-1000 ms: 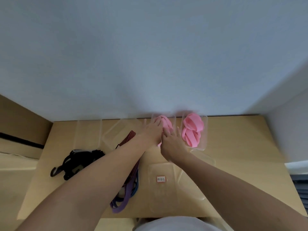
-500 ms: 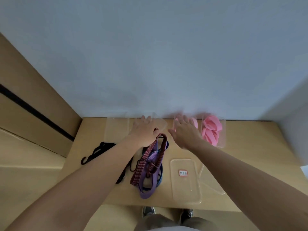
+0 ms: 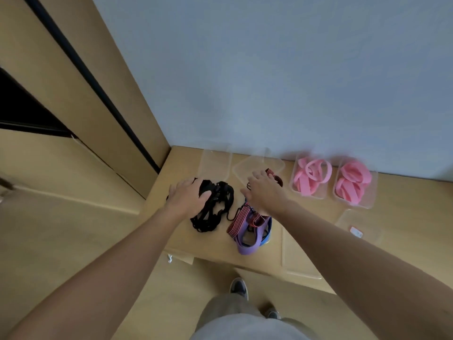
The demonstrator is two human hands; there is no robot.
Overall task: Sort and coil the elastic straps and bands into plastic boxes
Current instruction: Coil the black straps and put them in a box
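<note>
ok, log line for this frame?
left hand on black straps | right hand over striped strap | pink bands in two boxes

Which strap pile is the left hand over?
The black tangle: the left hand lies over its left part. The striped-and-purple pile sits partly under the right hand.

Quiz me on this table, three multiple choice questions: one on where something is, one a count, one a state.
1. Where do the black straps lie?
A) in a box
B) on the table, partly under the left hand
C) on the floor
2. How many boxes hold pink bands?
A) one
B) two
C) four
3. The leftmost clear box is:
A) empty
B) full of bands
C) upside down

Answers:
1 B: the hand rests on them on the wood.
2 B: two filled boxes stand by the wall.
3 A: only tabletop shows through it.
</note>
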